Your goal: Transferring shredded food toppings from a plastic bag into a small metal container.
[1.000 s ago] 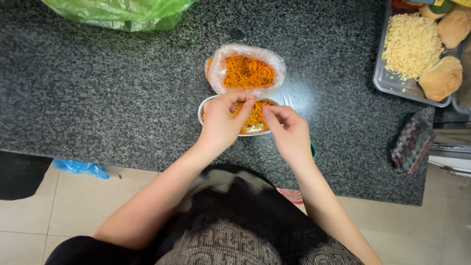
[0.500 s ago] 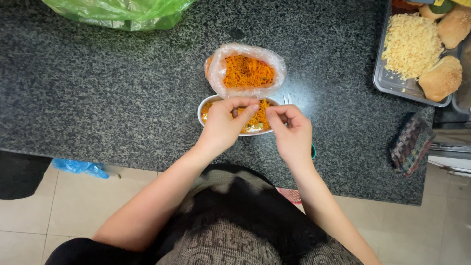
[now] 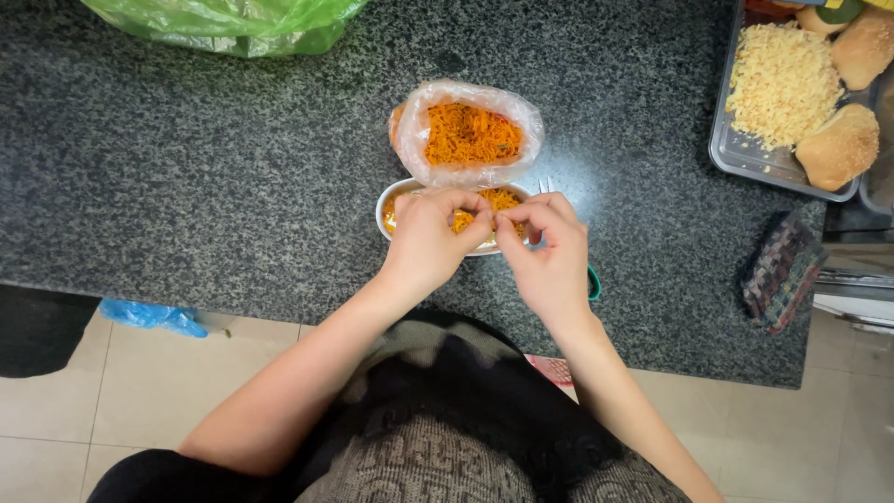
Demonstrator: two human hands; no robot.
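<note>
Pinching orange shredded filling (image 3: 466,221) over the oval bowl (image 3: 389,207), left hand (image 3: 430,240) and right hand (image 3: 549,251) meet fingertip to fingertip; it looks light, loose, crumbly. Plastic-lined bowl (image 3: 470,135) sits at twelve o'clock.

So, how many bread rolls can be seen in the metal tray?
3: one bread roll at the tray's near right corner, one above it, one partly cut off at the top edge. Others may be hidden.

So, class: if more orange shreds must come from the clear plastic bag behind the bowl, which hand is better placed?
Probably the left hand: it sits nearly below the bag's opening, while the right hand lies further right, by the fork. Both pinch over the bowl.
</note>
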